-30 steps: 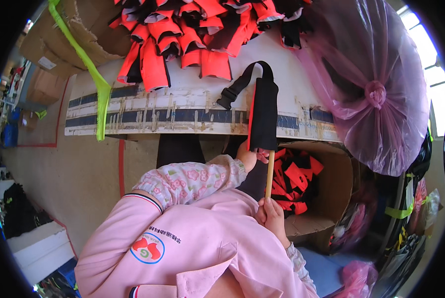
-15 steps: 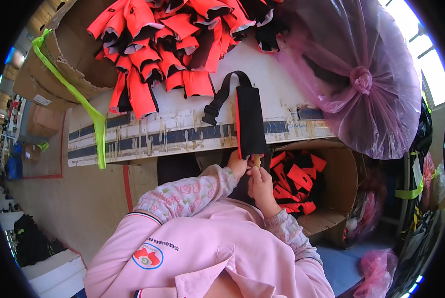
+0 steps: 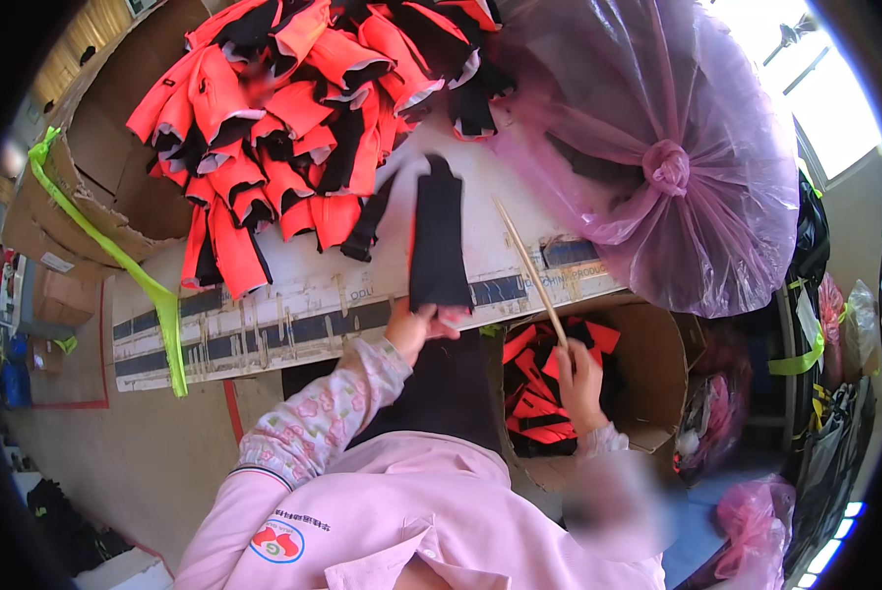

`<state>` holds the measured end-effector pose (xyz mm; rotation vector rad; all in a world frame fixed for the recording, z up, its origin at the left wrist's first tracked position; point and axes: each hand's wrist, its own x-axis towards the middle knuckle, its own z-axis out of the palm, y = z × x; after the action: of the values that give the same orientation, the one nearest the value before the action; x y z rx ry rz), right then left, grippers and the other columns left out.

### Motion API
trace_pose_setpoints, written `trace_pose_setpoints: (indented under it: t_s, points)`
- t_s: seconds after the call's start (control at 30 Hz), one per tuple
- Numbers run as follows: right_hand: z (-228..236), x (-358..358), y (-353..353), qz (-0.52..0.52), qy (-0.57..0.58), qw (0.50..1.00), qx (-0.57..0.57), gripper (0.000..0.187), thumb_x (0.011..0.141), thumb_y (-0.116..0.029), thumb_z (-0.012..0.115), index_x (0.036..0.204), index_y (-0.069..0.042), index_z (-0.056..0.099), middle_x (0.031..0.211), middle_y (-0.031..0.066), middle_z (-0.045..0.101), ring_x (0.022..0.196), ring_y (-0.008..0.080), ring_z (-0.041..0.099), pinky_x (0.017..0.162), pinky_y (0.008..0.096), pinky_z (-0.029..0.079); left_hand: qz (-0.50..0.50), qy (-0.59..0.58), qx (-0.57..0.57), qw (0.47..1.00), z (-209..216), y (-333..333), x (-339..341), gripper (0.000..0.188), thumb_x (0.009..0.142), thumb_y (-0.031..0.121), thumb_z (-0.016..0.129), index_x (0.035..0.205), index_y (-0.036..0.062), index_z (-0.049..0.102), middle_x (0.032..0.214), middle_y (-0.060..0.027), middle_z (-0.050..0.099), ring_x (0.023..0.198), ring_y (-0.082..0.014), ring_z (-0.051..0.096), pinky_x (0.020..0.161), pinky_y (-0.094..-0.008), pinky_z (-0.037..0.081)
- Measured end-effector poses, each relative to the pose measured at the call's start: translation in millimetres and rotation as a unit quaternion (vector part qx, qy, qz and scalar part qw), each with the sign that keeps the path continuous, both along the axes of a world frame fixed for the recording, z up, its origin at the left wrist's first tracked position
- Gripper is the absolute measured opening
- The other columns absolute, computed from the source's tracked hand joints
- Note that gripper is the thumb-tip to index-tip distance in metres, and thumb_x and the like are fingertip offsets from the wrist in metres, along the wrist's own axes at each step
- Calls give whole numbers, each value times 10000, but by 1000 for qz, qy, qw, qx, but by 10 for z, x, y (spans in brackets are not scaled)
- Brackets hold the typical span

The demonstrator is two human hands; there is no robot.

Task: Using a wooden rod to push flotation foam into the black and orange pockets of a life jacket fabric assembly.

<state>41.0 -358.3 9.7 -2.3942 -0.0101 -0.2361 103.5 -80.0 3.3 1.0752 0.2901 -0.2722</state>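
My left hand [image 3: 407,330] is closed on the near end of a flat black fabric sleeve [image 3: 440,241] with a thin orange edge. The sleeve lies over the table's front part, pointing away from me. Beside it a black strap with a buckle [image 3: 362,236] trails to the left. In my right hand [image 3: 580,382] is a thin pale wooden stick [image 3: 531,264], gripped at its lower end and tilted up and to the left, apart from the sleeve. A large pile of orange and black fabric sleeves [image 3: 298,108] covers the far part of the table.
The worn white table [image 3: 293,339] has blue-striped tape along its front. Below it on the right, a cardboard box [image 3: 652,383] holds orange and black pieces [image 3: 544,398]. A knotted pink plastic bag [image 3: 726,226] stands at the right. A neon-yellow strip [image 3: 160,295] hangs from a torn carton [image 3: 96,187].
My right hand has moved away from the sleeve's near end, to the right, and the long stick now shows in it. My left hand still grips the sleeve; the view has shifted.
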Motion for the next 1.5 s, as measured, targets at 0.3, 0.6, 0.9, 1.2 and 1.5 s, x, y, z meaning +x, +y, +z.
trace_pose_setpoints:
  t_s: [0.3,0.6,0.9,1.2,1.5]
  points:
    - [176,2679,-304,-95,-77,941,317,223,854,-102,559,1068,-43,549,890,153,585,840,281,584,728,360,482,-37,67,-3,997,-91,61,57,230,932,205,469,1087,47,531,927,-131,631,732,-232,653,673,-366,557]
    - [-344,3611,-705,-286,128,650,692,319,832,-208,643,1038,-13,495,957,117,515,868,262,536,761,390,488,-60,66,-4,996,-129,46,28,245,942,211,447,1085,31,532,955,-155,624,779,-256,644,719,-394,545]
    - [435,1691,162,-226,-212,857,411,230,857,-145,569,967,16,447,858,67,537,736,121,525,623,250,453,-41,80,-38,995,-94,92,76,244,927,165,461,1139,49,500,986,-140,606,807,-255,639,705,-385,556]
    - [1528,27,355,268,-344,899,-39,303,672,-43,649,954,-43,535,888,161,629,695,261,596,595,343,512,-13,109,-89,990,-214,71,263,257,917,129,410,1110,-4,514,1053,-176,610,901,-277,623,802,-415,513]
    - [1661,78,910,359,-391,824,-200,294,709,-114,619,1001,-136,598,941,105,620,796,209,572,707,333,506,25,8,-112,993,-468,-121,232,179,852,168,530,966,51,603,881,-75,647,774,-194,635,685,-317,503]
